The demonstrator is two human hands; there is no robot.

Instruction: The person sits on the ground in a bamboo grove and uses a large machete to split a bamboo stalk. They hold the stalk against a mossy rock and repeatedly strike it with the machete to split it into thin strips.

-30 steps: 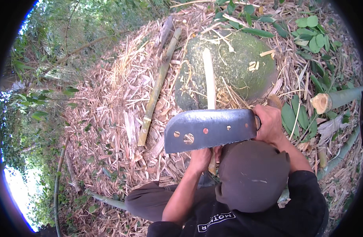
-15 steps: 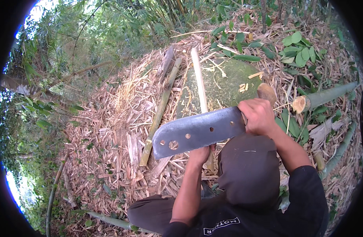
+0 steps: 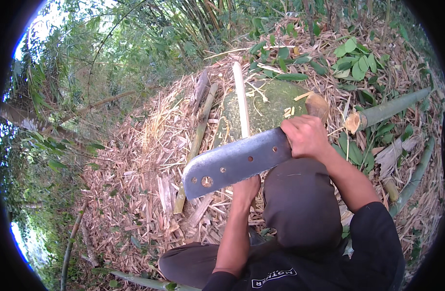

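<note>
Mossy boulder (image 3: 275, 97): wood chips (image 3: 289, 112) near its right edge. Bamboo length (image 3: 199, 136): past the left edge. Green pole (image 3: 394, 110): right of the boulder, end cut.
Pale stick (image 3: 240, 97): slender, over the boulder's left side, partly behind the cleaver (image 3: 237, 164).
Cleaver: broad, grey, five-holed; handle clenched in right hand (image 3: 305, 135). Left hand (image 3: 246, 189): below the blade, grip cannot be told.

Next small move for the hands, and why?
Probably shift the left hand back from the blade: the right hand grips the wooden handle, and in this view the blade crosses the pale strip and partly hides the left hand.
</note>
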